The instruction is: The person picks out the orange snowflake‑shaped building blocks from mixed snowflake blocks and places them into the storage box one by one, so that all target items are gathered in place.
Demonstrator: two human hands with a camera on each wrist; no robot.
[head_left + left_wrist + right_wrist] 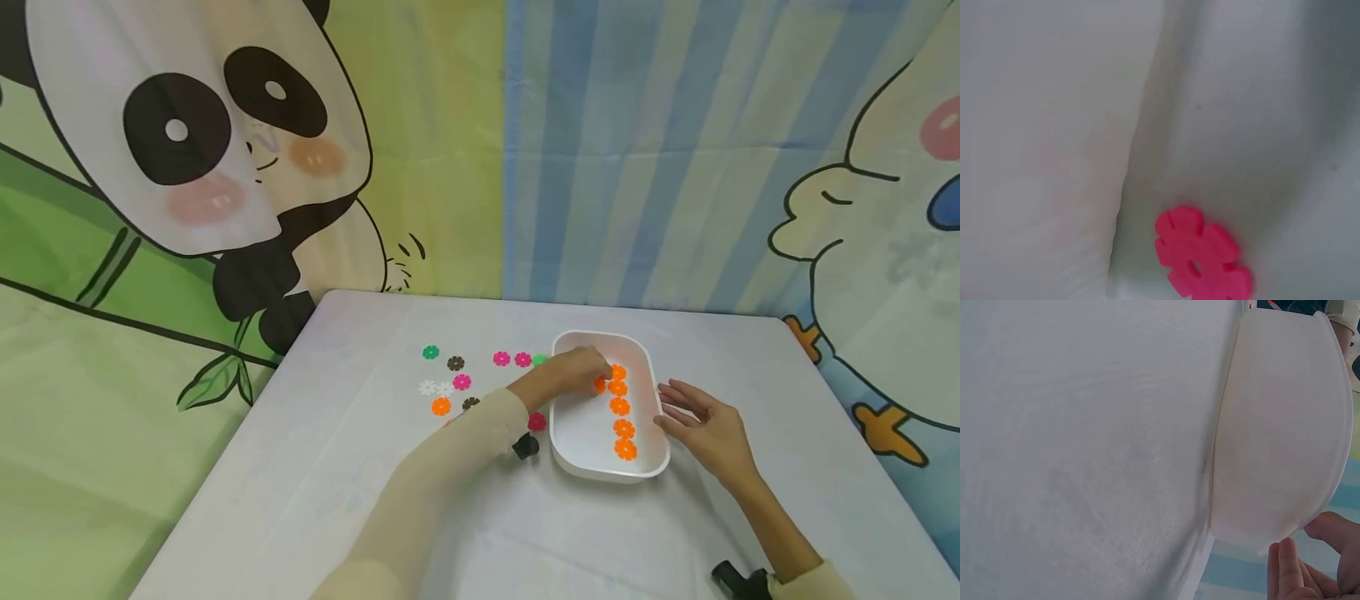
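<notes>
A white tray (592, 454) with rounded corners stands on the table, several orange flower-shaped discs (624, 428) lined up in a column inside it. My left hand (577, 369) reaches over the tray's left rim, fingers bent down at an orange disc (600, 385) beside the column's upper end; the fingertips partly cover that disc. On the right, my right hand (708, 429) touches the tray's outer side with fingers and thumb fairly straight. In the right wrist view, its thumb and fingertips (1289, 550) are at the edge of the tray (1282, 425).
Left of the tray lie loose flower-shaped discs: pink (462, 382), green (431, 352), brown (456, 363), white (427, 387) and orange (441, 406). A pink disc (1200, 256) shows close in the left wrist view. A cartoon-printed curtain (600, 167) hangs behind the white table (300, 500).
</notes>
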